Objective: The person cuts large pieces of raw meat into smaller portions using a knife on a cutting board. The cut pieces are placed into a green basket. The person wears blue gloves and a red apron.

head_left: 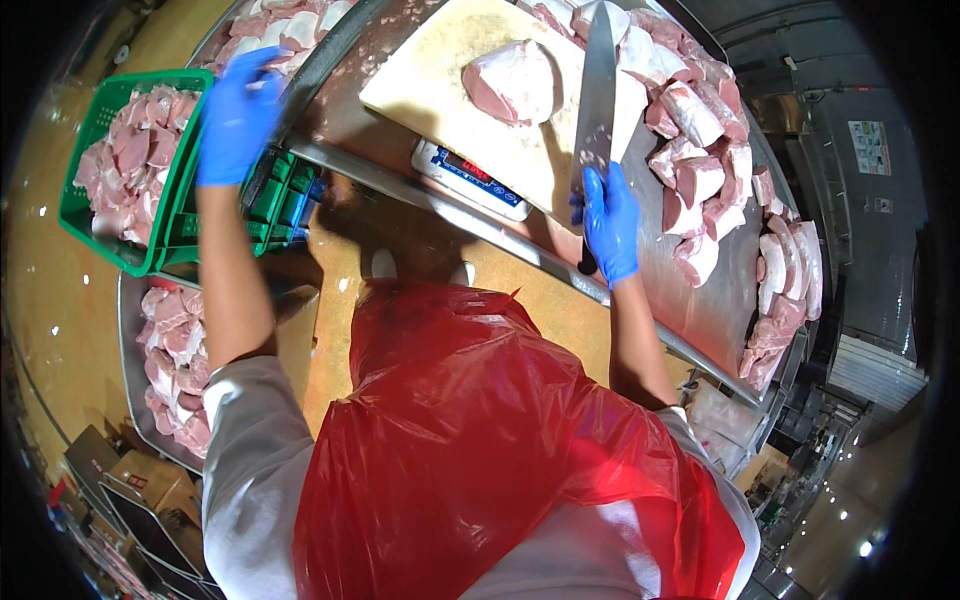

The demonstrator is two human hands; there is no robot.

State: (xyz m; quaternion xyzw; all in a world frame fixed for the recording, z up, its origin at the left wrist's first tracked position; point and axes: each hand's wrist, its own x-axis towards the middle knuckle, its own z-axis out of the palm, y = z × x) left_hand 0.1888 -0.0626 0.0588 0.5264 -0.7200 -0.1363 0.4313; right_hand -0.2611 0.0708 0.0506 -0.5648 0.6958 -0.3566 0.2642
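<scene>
My right hand (pixel 611 222), in a blue glove, is closed round the handle of a large knife (pixel 597 100). The broad blade points away from me over the right edge of the white cutting board (pixel 430 70). A thick piece of pale pink raw meat (pixel 513 82) lies on the board, left of the blade. My left hand (pixel 238 120), also blue-gloved and slightly blurred, is raised beside the green basket (pixel 207 100) of meat slices (pixel 135 155). Its fingers look apart, with nothing seen in them.
A digital scale (pixel 470 180) sits at the metal table's near edge. Chunks of meat (pixel 700 170) are heaped right of the board. More meat fills a tray (pixel 270 30) at the far left and a metal tub (pixel 140 400) below the basket. Cardboard boxes (pixel 150 480) stand lower left.
</scene>
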